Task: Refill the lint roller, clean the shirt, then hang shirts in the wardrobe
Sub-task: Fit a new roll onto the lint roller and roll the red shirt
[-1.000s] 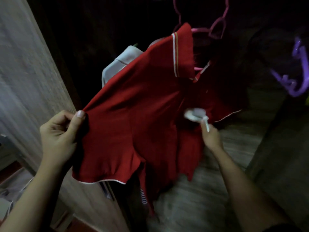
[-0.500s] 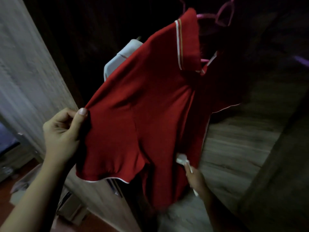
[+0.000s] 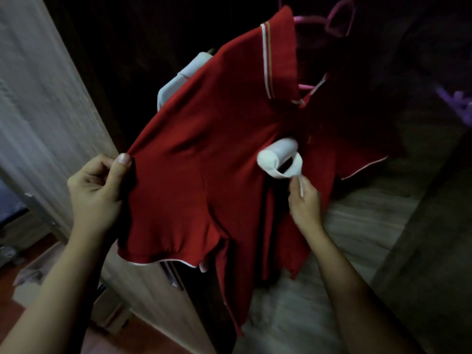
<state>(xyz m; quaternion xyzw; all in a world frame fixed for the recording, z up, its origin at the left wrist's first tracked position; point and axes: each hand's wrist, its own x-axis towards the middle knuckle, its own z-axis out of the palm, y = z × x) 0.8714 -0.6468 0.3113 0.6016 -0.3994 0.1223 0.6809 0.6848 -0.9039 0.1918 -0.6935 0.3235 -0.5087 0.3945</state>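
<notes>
Lint roller (image 3: 278, 157) just above gripping right hand (image 3: 305, 204), on red shirt (image 3: 204, 154) (left hand (image 3: 95, 190) pinching sleeve)

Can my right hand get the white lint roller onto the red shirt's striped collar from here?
Probably yes. The right hand holds the white lint roller against the red polo shirt just below the striped collar; nothing lies between them.

A shirt (image 3: 204, 154) hangs on a hanger (image 3: 329, 21) at the far top, inside an open wardrobe (image 3: 421, 226). The left hand (image 3: 97, 190) pinches the shirt's left edge. To its right, the right hand (image 3: 305, 203) holds a lint roller (image 3: 278, 157) against the shirt's front. Another garment (image 3: 184, 75) hangs behind the shirt. The wardrobe door (image 3: 43, 103) stands at the left.
</notes>
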